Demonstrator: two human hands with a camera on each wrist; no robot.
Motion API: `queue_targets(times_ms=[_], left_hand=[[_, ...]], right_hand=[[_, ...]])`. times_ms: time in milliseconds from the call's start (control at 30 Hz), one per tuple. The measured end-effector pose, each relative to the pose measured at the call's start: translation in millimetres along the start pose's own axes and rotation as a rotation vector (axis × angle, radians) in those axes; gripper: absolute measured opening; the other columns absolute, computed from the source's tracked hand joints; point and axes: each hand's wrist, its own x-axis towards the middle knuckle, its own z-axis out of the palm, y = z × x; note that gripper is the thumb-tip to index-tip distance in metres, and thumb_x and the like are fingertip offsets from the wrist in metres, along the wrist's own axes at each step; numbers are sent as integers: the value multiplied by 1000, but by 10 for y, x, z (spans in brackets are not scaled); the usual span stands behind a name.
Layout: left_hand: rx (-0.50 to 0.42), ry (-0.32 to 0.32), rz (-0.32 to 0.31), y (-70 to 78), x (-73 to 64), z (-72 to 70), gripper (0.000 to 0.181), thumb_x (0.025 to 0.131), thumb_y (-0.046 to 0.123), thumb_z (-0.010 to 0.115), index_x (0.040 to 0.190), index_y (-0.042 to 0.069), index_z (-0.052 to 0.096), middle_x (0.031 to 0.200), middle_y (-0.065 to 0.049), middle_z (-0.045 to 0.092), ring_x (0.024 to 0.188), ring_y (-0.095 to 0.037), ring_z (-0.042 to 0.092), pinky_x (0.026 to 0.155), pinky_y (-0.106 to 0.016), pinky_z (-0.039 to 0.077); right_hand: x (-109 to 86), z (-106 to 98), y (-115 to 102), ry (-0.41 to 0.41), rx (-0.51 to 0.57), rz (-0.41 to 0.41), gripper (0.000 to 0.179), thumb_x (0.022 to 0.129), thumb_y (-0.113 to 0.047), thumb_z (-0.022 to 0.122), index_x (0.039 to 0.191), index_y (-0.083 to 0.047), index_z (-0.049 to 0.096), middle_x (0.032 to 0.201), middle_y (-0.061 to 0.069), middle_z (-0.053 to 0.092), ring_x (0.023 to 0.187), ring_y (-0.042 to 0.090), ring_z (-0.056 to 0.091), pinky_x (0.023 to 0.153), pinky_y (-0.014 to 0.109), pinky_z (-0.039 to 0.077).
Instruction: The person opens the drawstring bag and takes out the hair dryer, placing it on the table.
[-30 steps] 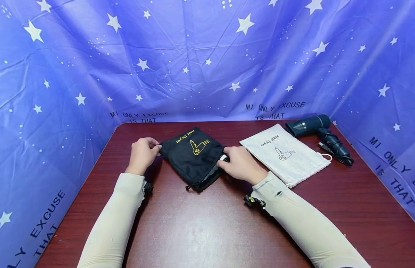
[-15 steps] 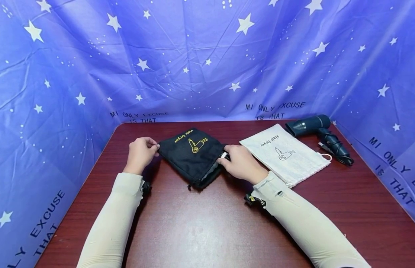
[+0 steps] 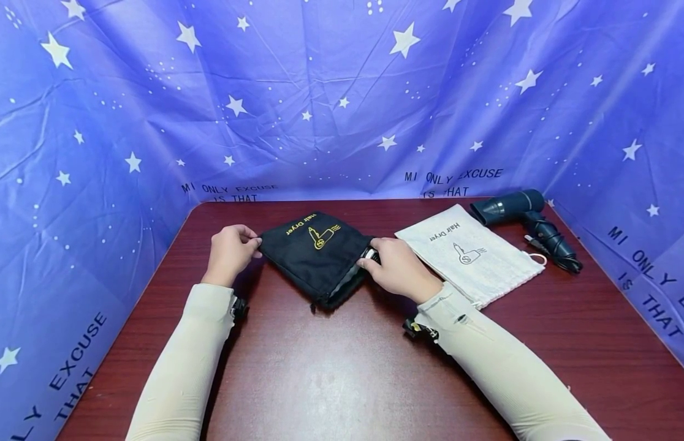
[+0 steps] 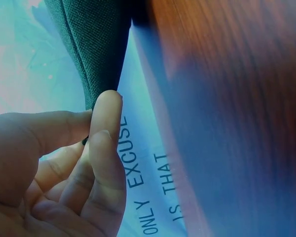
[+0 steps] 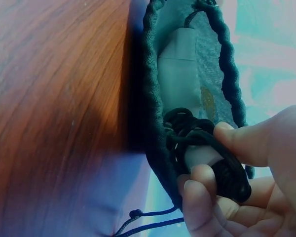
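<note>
A black drawstring bag (image 3: pixel 314 260) with yellow "Hair Dryer" lettering lies at the middle of the table. My left hand (image 3: pixel 231 252) pinches its left corner between thumb and forefinger; the left wrist view shows the dark cloth (image 4: pixel 96 49) stretched from the fingertips. At the bag's mouth on the right, my right hand (image 3: pixel 399 266) grips the cord-wrapped handle of a white hair dryer (image 5: pixel 177 81). Most of that dryer is inside the bag. Black cord (image 5: pixel 207 140) is wound round the handle between thumb and fingers. A drawstring (image 5: pixel 153 213) hangs from the bag's opening.
Right of the black bag lies a flat white drawstring bag (image 3: pixel 466 254), also printed "Hair Dryer". Beyond it is a dark hair dryer (image 3: pixel 510 207) with its cord wound round the handle. A blue star-printed curtain (image 3: pixel 320 122) surrounds the reddish-brown table (image 3: pixel 331 380).
My left hand has shifted slightly left, drawing the black bag's corner with it and stretching the cloth. My right hand stays nearly in place on the hair dryer.
</note>
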Motion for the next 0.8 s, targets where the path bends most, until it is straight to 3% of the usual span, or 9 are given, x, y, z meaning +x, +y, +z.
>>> queue_targets(times_ms=[200, 433, 800], left_hand=[[18, -3, 19, -20, 14, 22, 11, 97, 17, 69, 95, 6, 71, 87, -12, 79, 73, -26, 79, 58, -25, 48], [0, -7, 16, -10, 17, 29, 12, 97, 18, 70, 96, 6, 71, 88, -13, 79, 73, -26, 79, 58, -25, 50], [-10, -5, 0, 9, 12, -1, 11, 97, 17, 70, 96, 6, 71, 89, -13, 79, 74, -27, 79, 56, -25, 50]], right_hand=[[-3, 11, -27, -30, 28, 67, 29, 89, -39, 73, 96, -11, 67, 77, 0, 65, 72, 19, 62, 66, 37, 51], [-22, 57, -18, -61, 40, 87, 25, 87, -40, 73, 79, -17, 65, 62, -5, 60, 60, 15, 58, 57, 31, 45], [-3, 60, -3, 46, 21, 37, 22, 81, -27, 71, 68, -17, 57, 60, -4, 56, 55, 14, 53, 50, 29, 41]])
